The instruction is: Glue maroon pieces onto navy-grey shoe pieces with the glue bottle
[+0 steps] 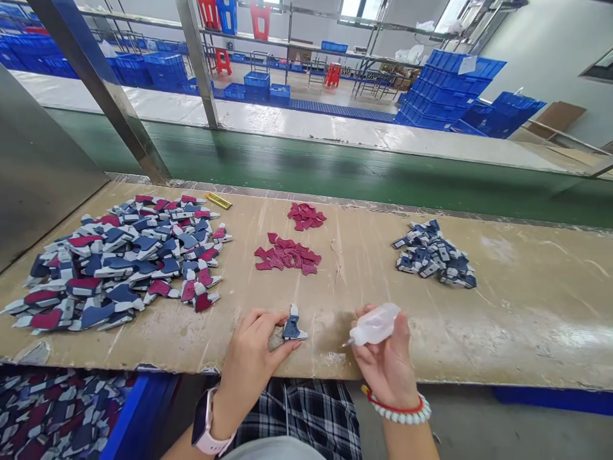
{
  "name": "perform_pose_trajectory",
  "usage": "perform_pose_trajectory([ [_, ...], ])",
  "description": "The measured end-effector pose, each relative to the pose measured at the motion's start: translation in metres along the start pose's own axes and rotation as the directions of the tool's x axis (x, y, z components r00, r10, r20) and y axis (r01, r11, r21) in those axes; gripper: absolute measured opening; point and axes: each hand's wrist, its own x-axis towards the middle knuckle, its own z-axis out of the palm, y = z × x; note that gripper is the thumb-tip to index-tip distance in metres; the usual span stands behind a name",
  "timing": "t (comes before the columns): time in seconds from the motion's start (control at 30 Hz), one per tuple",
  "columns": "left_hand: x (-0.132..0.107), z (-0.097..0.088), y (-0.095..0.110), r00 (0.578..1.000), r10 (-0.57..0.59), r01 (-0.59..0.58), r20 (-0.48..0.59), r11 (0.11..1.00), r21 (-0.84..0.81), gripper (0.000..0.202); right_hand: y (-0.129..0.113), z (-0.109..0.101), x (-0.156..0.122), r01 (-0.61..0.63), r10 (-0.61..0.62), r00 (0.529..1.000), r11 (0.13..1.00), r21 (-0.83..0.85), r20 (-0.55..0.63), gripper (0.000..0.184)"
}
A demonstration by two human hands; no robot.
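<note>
Near the front edge of the table, my left hand (261, 342) pinches a small dark-blue and white plastic part (292, 324) between thumb and fingers. In my right hand (390, 358) lies a translucent white squeeze bottle (376, 326), its thin nozzle pointing left toward the part but apart from it. Beyond my hands are two piles of maroon cut pieces, a larger near pile (290, 253) and a smaller far pile (306, 216). To the right sits a heap of blue and white parts (435, 255) like the one I hold.
A big heap of blue, white and maroon parts (119, 255) covers the table's left side. Behind it lies a yellow packet (219, 201). A green conveyor belt (287, 160) runs along the back. A blue crate (138, 415) full of parts stands low at left; metal posts (103, 89) rise there.
</note>
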Motion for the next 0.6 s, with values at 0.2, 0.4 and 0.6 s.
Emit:
perform_pose_trajectory([
  [0.2, 0.001, -0.002, 0.006, 1.0, 0.017, -0.019, 0.018, 0.994, 0.103, 0.043, 0.016, 0.019, 0.007, 0.104, -0.107, 0.994, 0.989, -0.107, -0.025, 0.041],
  [0.4, 0.001, -0.003, 0.008, 0.999, 0.028, -0.03, 0.016, 0.989, 0.145, 0.034, 0.042, 0.018, -0.005, 0.338, -0.362, 0.932, 0.857, -0.389, 0.01, 0.03],
  [0.6, 0.001, -0.003, 0.009, 0.999, 0.028, -0.031, 0.025, 0.988, 0.15, 0.032, 0.06, 0.003, -0.012, 0.395, -0.409, 0.907, 0.753, -0.526, 0.096, 0.02],
])
